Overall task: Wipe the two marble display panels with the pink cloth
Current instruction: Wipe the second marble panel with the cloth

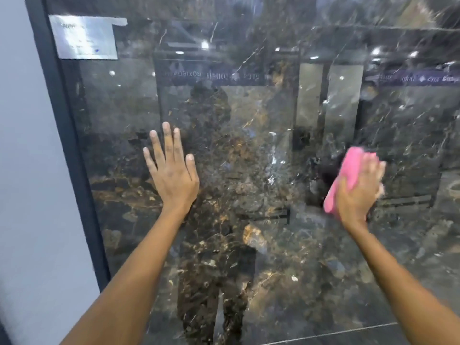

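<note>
Two bare forearms reaching forward to a dark, glossy marble panel (249, 170). Left hand (171, 170) flat against it, fingers (167, 138) straight and spread, grasping nothing. Right hand (358, 192) pressing a bunched pink cloth (348, 170) onto the panel's right part, fingers blurred but wrapped over the cloth. Black frame (67, 145) along the panel's left edge, pale wall (29, 195) beside it. Silver label (84, 37) stuck at the upper left corner.

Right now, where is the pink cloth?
In the head view, the pink cloth is on the right side, under the right hand, against the dark marble panel.
</note>
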A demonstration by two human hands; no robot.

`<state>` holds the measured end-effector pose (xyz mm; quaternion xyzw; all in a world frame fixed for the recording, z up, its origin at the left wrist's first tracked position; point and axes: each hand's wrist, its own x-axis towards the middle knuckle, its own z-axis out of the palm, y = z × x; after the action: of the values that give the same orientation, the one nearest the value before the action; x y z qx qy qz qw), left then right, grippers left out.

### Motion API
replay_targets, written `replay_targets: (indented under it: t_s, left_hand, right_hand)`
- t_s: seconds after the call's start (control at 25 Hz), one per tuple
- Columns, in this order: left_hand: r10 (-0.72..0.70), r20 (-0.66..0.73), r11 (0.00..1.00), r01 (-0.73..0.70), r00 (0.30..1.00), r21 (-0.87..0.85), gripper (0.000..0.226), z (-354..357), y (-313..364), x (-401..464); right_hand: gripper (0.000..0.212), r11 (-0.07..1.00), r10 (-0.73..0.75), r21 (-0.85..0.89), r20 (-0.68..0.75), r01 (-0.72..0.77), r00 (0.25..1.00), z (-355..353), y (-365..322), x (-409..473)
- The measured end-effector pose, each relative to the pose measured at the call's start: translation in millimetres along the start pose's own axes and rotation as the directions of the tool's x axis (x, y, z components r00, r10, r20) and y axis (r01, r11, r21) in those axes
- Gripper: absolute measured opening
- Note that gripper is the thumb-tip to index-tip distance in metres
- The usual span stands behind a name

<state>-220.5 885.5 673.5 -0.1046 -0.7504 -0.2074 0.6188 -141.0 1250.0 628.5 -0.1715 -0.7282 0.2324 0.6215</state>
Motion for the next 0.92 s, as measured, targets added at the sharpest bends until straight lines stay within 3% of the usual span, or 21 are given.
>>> replay_targets:
  t_s: [0.04,0.08,0.16,0.2,0.24,0.28,0.32,0.36,0.4,0.44,0.48,0.52,0.56,0.6,0.64,0.68,0.72,0.8,0.84,0.88,0.92]
  left_hand:
    - [-0.005,0.000,1.000,0.005,1.000,0.015,0.057,1.6,0.7,-1.2]
    - [-0.007,0.000,1.000,0.007,1.000,0.019,0.057,1.9,1.0,-2.2]
    - [-0.014,0.004,1.000,0.014,1.000,0.024,0.057,1.1,1.3,-2.6]
    - [-0.018,0.005,0.999,0.018,1.000,0.029,0.057,0.8,1.7,-2.5]
    - [-0.020,0.008,0.999,0.020,1.000,0.034,0.057,0.2,2.3,-2.2]
    - [-0.020,0.013,0.999,0.019,1.000,0.036,0.057,-0.6,2.8,-2.6]
    - [-0.018,0.015,0.999,0.017,1.000,0.036,0.057,-1.1,2.5,-3.3]
    - [-0.016,0.015,0.999,0.016,1.000,0.039,0.057,-1.5,2.2,-3.7]
    - [-0.016,0.016,0.999,0.016,1.000,0.044,0.057,-1.7,2.1,-4.1]
    - [-0.018,0.017,0.999,0.018,1.000,0.049,0.057,-1.3,2.3,-3.7]
    - [-0.021,0.018,0.999,0.020,1.000,0.049,0.058,-0.8,2.4,-3.6]
    - [-0.023,0.017,0.999,0.022,1.000,0.049,0.058,-0.3,2.7,-3.9]
    - [-0.024,0.014,0.998,0.024,1.000,0.050,0.058,0.3,2.4,-4.0]
    - [-0.025,0.012,0.998,0.024,1.000,0.052,0.059,0.9,1.8,-4.4]
    - [-0.024,0.012,0.998,0.023,1.000,0.055,0.059,1.1,0.9,-4.5]
    - [-0.022,0.013,0.998,0.021,1.000,0.059,0.059,1.0,0.3,-4.6]
    - [-0.019,0.012,0.998,0.018,1.000,0.064,0.058,0.7,0.2,-4.0]
    - [-0.017,0.006,0.998,0.016,1.000,0.062,0.058,-0.7,1.0,-2.9]
    - [-0.018,0.001,0.998,0.018,1.000,0.058,0.058,-1.3,1.3,-3.1]
    - [-0.018,-0.001,0.998,0.018,1.000,0.055,0.058,-1.0,0.7,-3.7]
    - [-0.018,0.000,0.998,0.018,1.000,0.056,0.058,-0.5,0.1,-4.7]
  right_hand:
    - [0.071,0.989,0.139,0.052,-0.077,-0.136,0.987,-2.3,-19.1,26.4]
    - [0.067,0.986,0.152,0.091,-0.132,-0.140,0.980,-0.4,-45.2,38.5]
    - [0.060,0.970,-0.182,0.134,-0.153,0.203,0.971,18.5,-87.9,19.5]
    - [0.060,0.879,-0.456,0.107,-0.093,0.464,0.885,31.0,-96.4,-10.8]
    - [0.063,0.710,-0.703,0.073,0.012,0.701,0.711,40.1,-95.5,-47.3]
    - [0.064,0.496,-0.863,0.043,0.135,0.867,0.487,43.8,-83.2,-78.9]
    - [0.066,0.309,-0.928,0.021,0.227,0.951,0.297,43.1,-63.1,-95.0]
    - [0.070,0.222,-0.940,0.012,0.269,0.975,0.211,38.9,-44.0,-88.7]
    - [0.075,0.253,-0.936,-0.008,0.252,0.967,0.247,33.6,-32.6,-66.0]
    - [0.078,0.395,-0.899,-0.038,0.187,0.918,0.395,29.5,-30.6,-34.6]
    - [0.077,0.599,-0.794,-0.044,0.096,0.799,0.601,22.8,-41.6,4.1]
    - [0.073,0.791,-0.611,-0.014,0.001,0.611,0.792,16.6,-62.3,48.0]
    - [0.070,0.903,-0.425,0.039,-0.056,0.428,0.903,9.1,-91.5,83.4]
    - [0.069,0.936,-0.333,0.089,-0.084,0.340,0.939,8.5,-123.2,97.5]
    - [0.070,0.921,-0.362,0.116,-0.105,0.373,0.926,13.5,-148.5,90.7]
    - [0.071,0.848,-0.506,0.121,-0.103,0.516,0.856,24.9,-160.3,66.5]
    - [0.072,0.690,-0.715,0.113,-0.050,0.715,0.698,38.6,-157.3,27.6]
    - [0.072,0.234,-0.961,0.095,0.173,0.968,0.215,47.0,-113.3,-56.9]
    - [0.072,0.079,-0.959,0.087,0.278,0.993,0.052,41.7,-84.0,-76.0]
    - [0.073,0.032,-0.947,0.086,0.321,0.996,0.002,34.4,-61.9,-70.0]
    - [0.072,0.089,-0.957,0.077,0.282,0.993,0.064,29.9,-52.0,-44.7]
